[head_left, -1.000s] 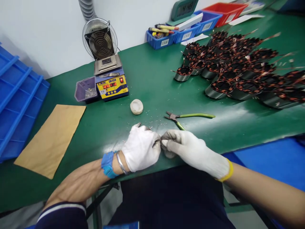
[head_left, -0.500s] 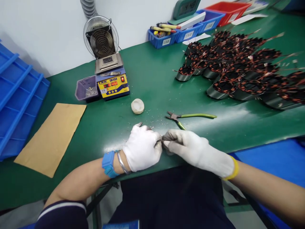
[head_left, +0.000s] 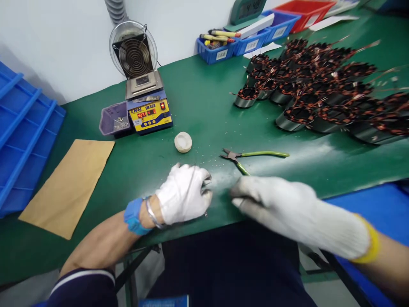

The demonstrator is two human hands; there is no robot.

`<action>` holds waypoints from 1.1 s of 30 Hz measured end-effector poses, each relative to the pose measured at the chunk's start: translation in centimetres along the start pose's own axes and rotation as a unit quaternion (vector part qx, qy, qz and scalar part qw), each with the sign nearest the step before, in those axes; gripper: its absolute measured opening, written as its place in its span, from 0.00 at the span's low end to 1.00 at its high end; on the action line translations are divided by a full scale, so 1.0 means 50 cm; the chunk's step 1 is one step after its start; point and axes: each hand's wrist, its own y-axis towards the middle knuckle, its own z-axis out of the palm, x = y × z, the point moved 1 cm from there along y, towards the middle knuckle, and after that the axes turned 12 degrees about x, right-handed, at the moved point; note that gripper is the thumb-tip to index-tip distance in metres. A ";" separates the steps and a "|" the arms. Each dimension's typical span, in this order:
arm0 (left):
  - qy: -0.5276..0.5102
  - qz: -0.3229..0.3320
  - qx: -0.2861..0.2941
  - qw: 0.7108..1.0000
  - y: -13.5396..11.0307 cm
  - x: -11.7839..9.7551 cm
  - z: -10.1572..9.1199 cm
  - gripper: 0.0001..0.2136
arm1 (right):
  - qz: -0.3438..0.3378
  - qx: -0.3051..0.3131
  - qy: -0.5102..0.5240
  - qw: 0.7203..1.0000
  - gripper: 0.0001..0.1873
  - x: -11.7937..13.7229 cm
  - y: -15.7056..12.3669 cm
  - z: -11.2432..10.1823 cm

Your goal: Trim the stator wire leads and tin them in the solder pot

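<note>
My left hand (head_left: 185, 195), in a white glove, is curled palm-down over the bench near its front edge. What it holds is hidden beneath it; thin wire ends (head_left: 205, 214) poke out below the fingers. My right hand (head_left: 275, 202), also gloved and blurred by motion, has its fingers pressed together, a short gap to the right of the left hand. Anything between those fingertips cannot be made out. Green-handled cutters (head_left: 232, 156) lie on the bench just beyond the right hand. A small round whitish block (head_left: 183, 142) sits beyond the left hand.
Several wound motor stators (head_left: 298, 117) with copper wires crowd the right of the green bench (head_left: 204, 106). A yellow-fronted solder pot unit (head_left: 150, 114), a purple tray (head_left: 114, 119) and brown cardboard (head_left: 68, 187) stand left. Blue bins (head_left: 217, 54) line the wall.
My hands were together at the fingertips and are now apart. The right hand has moved to the right; the left has shifted slightly left and turned.
</note>
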 end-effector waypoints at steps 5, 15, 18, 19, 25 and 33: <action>0.041 0.012 0.068 0.997 -0.032 0.026 -0.030 0.24 | 0.039 0.004 0.063 0.997 0.23 0.103 0.029 0.055; -0.015 -0.059 0.008 0.998 -0.030 0.028 -0.064 0.41 | -0.001 -0.083 0.133 0.988 0.11 0.093 0.048 0.077; 0.045 0.011 -0.021 0.999 -0.040 0.010 -0.072 0.26 | 0.004 -0.105 0.144 0.984 0.11 0.094 0.046 0.078; 0.054 0.045 -0.007 0.998 -0.041 0.003 -0.067 0.20 | 0.012 -0.112 0.151 0.982 0.11 0.094 0.046 0.077; 0.085 0.066 0.010 0.994 -0.017 -0.013 0.013 0.08 | 0.060 -0.139 0.232 0.961 0.10 0.090 0.047 0.068; -0.010 0.042 -0.066 0.997 -0.003 -0.004 0.036 0.07 | 0.138 -0.144 0.448 0.871 0.12 0.052 0.039 0.055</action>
